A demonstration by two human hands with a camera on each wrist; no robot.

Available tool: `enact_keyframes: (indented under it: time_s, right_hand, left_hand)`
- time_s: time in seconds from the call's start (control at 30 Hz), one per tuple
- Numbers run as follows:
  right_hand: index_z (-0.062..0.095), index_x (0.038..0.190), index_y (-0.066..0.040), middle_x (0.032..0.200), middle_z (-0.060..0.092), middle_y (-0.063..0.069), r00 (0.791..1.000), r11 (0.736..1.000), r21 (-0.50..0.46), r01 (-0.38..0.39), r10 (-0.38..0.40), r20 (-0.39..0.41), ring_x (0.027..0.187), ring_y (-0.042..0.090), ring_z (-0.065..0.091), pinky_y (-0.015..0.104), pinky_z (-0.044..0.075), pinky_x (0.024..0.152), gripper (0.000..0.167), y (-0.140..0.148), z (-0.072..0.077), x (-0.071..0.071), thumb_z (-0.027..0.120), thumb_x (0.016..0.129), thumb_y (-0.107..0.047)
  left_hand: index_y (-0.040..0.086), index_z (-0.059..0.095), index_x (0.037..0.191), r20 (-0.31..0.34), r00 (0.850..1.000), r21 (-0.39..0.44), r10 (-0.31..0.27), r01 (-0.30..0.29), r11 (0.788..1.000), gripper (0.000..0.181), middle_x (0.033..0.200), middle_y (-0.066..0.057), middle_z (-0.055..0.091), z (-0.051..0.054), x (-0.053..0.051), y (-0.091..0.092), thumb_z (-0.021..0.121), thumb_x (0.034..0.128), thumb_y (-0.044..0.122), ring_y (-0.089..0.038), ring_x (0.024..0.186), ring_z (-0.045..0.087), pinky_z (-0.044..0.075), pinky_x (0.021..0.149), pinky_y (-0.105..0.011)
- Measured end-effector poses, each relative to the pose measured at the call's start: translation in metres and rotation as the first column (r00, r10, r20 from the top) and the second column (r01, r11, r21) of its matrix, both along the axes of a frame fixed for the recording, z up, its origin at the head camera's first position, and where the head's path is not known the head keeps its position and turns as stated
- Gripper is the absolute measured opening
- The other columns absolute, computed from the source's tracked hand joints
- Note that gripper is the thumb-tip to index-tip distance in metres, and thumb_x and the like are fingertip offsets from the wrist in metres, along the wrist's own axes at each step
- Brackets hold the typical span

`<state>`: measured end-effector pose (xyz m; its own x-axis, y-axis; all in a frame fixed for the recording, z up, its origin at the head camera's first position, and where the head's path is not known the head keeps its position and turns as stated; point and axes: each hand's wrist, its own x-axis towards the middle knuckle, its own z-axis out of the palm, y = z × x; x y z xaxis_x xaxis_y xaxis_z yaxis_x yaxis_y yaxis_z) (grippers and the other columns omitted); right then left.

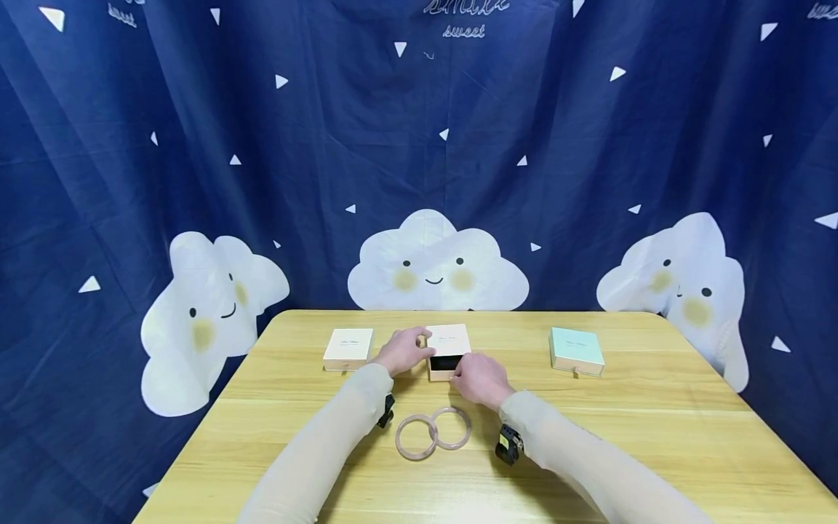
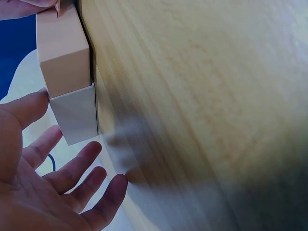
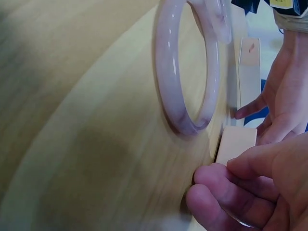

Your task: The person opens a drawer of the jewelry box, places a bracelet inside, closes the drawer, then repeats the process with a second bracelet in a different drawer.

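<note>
The middle box has a white sleeve (image 1: 449, 338) and a pink drawer (image 1: 440, 375) pulled partway toward the viewer, with a dark interior showing. My left hand (image 1: 402, 351) is at the sleeve's left side; in the left wrist view its thumb and index finger touch the white sleeve (image 2: 76, 115), the other fingers spread. At the drawer's front right, my right hand (image 1: 482, 379) has curled fingers; in the right wrist view, thumb and fingers pinch at the pink drawer's front (image 3: 237, 142). Two pale pink bangles (image 1: 416, 437) lie overlapping on the table nearer the viewer.
A white box (image 1: 350, 345) with a pink front stands left of the middle one. Farther right is a mint green box (image 1: 577, 348). The wooden table (image 1: 668, 407) reaches back to a dark blue curtain (image 1: 445, 145) with cloud faces.
</note>
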<state>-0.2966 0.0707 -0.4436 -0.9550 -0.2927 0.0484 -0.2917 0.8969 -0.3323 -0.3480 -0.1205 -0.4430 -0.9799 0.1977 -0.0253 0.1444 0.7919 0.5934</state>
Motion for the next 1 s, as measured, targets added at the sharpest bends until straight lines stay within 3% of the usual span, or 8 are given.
enact_keyframes:
  time_s: [0.63,1.0]
  right_hand:
    - [0.081,0.073,-0.025,0.080,0.075,-0.006,0.999,1.000,-0.020,-0.009,0.009,-0.035,0.066,0.011,0.058,0.033,0.045,0.054,0.017,0.003,-0.002,0.012,0.072,0.088,-0.024]
    - [0.081,0.077,-0.022,0.076,0.074,-0.007,1.000,0.999,-0.030,-0.016,0.015,-0.019,0.062,0.010,0.056,0.030,0.043,0.053,0.015,0.003,-0.003,0.016,0.072,0.089,-0.024]
  left_hand:
    - [0.020,0.061,0.136,-0.005,1.000,-0.009,-0.002,0.002,1.000,0.046,0.123,-0.009,0.065,0.000,-0.001,0.001,0.068,0.0947,0.038,-0.026,0.113,0.056,0.048,0.093,-0.050]
    - [0.019,0.061,0.136,-0.012,1.000,0.000,-0.006,0.006,1.000,0.045,0.124,-0.011,0.065,0.001,0.002,0.000,0.068,0.0951,0.037,-0.028,0.114,0.057,0.048,0.094,-0.051]
